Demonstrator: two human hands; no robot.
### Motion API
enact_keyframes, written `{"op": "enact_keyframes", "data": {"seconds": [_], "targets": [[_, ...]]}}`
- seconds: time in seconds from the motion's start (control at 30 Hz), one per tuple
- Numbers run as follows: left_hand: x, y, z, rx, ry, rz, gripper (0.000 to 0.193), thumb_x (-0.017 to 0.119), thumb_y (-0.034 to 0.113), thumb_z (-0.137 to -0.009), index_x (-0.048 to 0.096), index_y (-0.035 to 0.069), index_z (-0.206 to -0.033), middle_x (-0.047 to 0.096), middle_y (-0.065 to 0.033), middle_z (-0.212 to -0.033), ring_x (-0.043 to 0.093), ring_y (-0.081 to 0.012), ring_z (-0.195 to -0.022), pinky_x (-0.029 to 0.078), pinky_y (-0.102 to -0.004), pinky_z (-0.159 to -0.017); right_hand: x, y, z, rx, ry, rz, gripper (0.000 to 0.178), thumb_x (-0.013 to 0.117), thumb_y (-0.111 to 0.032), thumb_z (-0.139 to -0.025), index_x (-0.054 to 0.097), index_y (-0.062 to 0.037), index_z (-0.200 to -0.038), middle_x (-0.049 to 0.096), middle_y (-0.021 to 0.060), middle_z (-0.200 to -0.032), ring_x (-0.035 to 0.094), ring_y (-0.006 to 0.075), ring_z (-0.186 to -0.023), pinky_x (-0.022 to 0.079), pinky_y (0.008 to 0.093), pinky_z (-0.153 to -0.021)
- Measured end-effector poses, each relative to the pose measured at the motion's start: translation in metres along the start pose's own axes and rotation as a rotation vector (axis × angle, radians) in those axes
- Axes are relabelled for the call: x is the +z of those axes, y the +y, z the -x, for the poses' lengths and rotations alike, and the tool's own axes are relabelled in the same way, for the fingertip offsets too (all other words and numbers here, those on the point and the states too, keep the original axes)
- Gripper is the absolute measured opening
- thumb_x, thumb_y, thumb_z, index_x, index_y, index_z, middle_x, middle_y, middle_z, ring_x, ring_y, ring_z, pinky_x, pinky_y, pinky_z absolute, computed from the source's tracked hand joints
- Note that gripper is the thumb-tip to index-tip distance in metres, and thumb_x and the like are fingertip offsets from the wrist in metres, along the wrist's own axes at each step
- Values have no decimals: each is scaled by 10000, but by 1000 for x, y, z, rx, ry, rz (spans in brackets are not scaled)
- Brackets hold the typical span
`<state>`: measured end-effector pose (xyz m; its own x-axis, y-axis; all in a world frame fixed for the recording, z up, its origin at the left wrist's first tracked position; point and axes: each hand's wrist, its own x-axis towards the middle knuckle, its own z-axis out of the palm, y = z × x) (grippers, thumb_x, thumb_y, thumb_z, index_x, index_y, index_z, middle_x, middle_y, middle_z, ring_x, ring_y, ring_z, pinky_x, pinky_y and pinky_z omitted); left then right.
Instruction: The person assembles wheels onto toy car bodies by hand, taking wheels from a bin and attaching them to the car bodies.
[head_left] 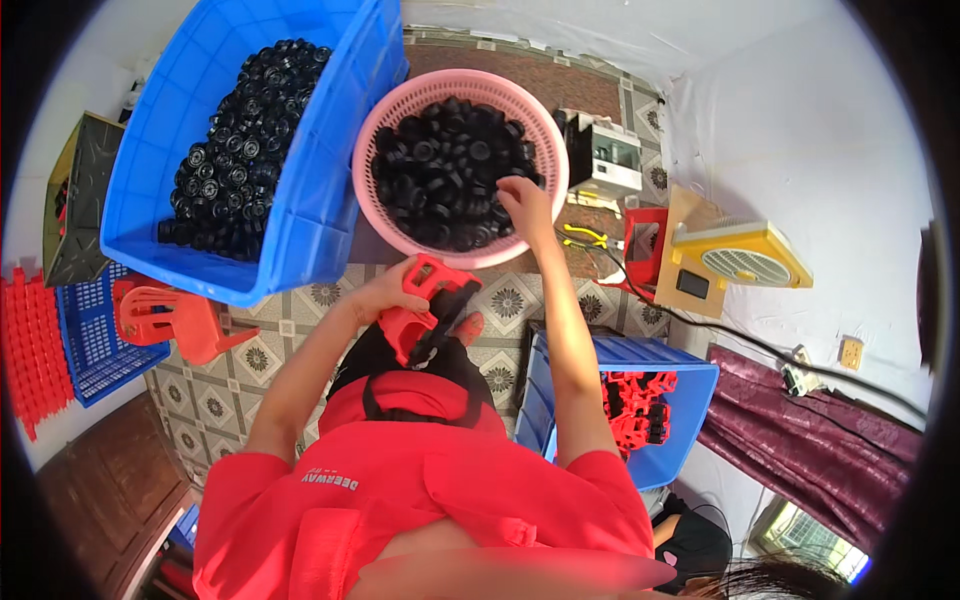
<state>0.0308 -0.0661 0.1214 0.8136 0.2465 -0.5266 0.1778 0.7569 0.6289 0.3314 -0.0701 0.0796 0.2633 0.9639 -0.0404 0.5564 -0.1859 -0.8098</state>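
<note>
My left hand [388, 290] is closed round a red plastic toy vehicle body [408, 325], held tilted above my lap. Black parts run along the right side of that body. In front of me stands a round pink basket [362, 170] heaped with small black toy wheels [450, 165]. My right hand [527, 208] reaches over the basket's right rim, its fingers drawn together at the edge of the heap. Whatever is between those fingertips is too small to make out.
A large blue bin [310, 225] of black wheels stands left of the basket. Yellow-handled pliers [585, 237] and a small white machine [612, 160] lie to the right. At lower right, a blue crate [690, 400] holds red-and-black toy bodies. A black cable [740, 335] crosses the right side.
</note>
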Motion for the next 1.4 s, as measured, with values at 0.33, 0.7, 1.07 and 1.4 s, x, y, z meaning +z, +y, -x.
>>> {"op": "enact_keyframes", "data": {"seconds": [0.33,0.7,1.07,1.4], "targets": [[-32,9,-18,327,215,532,838,747,154,-823,199,136,-1457,422,-77,-1327,504,-220,-1172,467,-389,-962,62,33,-75,197,96,487,301,674,-302,-856,613,-116,-1085,674,198,-902,660,364,-880,508,459,-751],[-14,32,-35,443,536,157,907,813,160,-769,194,100,-1430,534,-107,-1210,558,-201,-1101,492,-366,-920,26,-103,14,191,-278,-706,192,642,-60,-912,617,-5,-1094,676,64,-961,638,105,-804,563,244,-649],[16,21,-33,349,672,155,873,839,127,-705,291,102,-1385,516,-120,-1221,574,-219,-1085,516,-358,-884,52,-44,21,75,-416,-758,492,646,-144,-864,505,-34,-1323,589,48,-1124,545,98,-969,464,253,-804],[21,19,-27,445,782,489,621,787,175,-761,401,103,-1242,550,-95,-1152,610,-207,-1009,557,-364,-804,84,-28,-87,-274,-228,-179,328,712,-232,-844,674,-36,-1104,665,103,-905,641,195,-786,501,306,-686]]}}
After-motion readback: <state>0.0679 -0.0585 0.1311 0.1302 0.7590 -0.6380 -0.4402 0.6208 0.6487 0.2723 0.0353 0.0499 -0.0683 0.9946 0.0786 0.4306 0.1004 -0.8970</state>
